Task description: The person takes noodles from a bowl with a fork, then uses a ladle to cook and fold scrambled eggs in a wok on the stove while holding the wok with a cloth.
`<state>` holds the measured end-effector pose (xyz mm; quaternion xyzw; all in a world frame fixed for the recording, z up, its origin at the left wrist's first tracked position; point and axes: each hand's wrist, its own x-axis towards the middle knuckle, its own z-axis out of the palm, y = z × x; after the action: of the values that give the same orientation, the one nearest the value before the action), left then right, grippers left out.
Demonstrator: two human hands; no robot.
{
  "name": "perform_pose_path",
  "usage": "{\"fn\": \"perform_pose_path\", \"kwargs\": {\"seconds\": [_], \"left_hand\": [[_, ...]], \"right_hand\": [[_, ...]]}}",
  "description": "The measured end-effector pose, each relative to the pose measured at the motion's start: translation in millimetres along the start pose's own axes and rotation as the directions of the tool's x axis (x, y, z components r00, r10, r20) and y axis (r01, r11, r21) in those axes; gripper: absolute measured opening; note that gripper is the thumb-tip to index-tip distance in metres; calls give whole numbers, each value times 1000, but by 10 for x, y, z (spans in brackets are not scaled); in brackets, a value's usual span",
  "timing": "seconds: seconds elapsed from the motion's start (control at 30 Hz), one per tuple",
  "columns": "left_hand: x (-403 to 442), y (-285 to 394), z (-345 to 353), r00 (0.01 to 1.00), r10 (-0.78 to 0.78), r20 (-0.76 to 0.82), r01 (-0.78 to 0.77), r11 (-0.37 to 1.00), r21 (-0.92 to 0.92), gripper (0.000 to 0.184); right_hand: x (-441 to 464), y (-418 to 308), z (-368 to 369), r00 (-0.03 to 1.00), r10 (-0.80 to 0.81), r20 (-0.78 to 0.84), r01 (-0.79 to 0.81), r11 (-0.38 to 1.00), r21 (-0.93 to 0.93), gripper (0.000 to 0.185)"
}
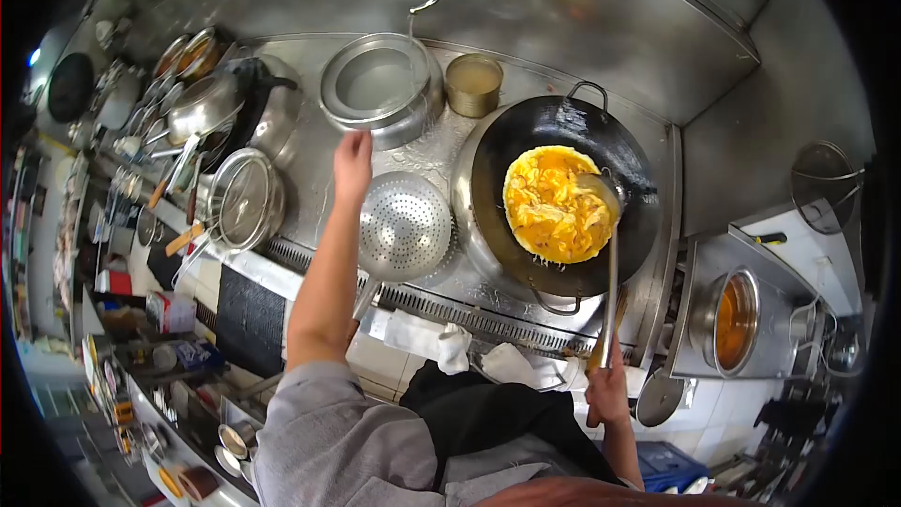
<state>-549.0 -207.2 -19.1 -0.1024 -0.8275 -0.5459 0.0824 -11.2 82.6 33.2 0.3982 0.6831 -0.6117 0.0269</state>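
Observation:
My right hand [608, 392] is wrapped round the handle of a long metal ladle [612, 286]. The ladle's bowl lies in the black wok [497, 216], against the right side of a yellow egg mass [556, 202] that looks partly set, with wet spots on top. My left hand [354, 164] is closed, just at the near rim of a metal pot [340, 113] of water; whatever its fingers may hold is hidden. Below my left forearm's right side, a perforated strainer ladle [405, 227] lies on the steel counter.
A thin stream falls from the tap [436, 2] into the pot. A tin [474, 84] of pale liquid stands beside it. Wire strainers [246, 197] and bowls crowd the left. White cloths [427, 338] lie along the front edge. A pot of orange liquid [735, 324] stands right.

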Motion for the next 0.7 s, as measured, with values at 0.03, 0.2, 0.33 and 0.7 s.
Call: {"fn": "perform_pose_path", "kwargs": {"seconds": [0.03, 0.2, 0.33, 0.7], "left_hand": [[323, 306, 125, 971, 233, -56, -233, 973, 6, 32], [1457, 1403, 595, 847, 530, 42, -529, 832, 167, 58], [1379, 1778, 924, 904, 339, 262, -427, 765, 482, 67], [2048, 1034, 1662, 916, -32, 400, 304, 704, -642, 28]], "right_hand": [[-77, -67, 147, 999, 41, 0, -41, 999, -2, 79], [-407, -250, 501, 994, 62, 86, -67, 996, 53, 82], [-675, -511, 540, 992, 111, 58, -112, 994, 12, 83], [-1094, -631, 693, 981, 85, -173, -115, 977, -177, 78]]}}
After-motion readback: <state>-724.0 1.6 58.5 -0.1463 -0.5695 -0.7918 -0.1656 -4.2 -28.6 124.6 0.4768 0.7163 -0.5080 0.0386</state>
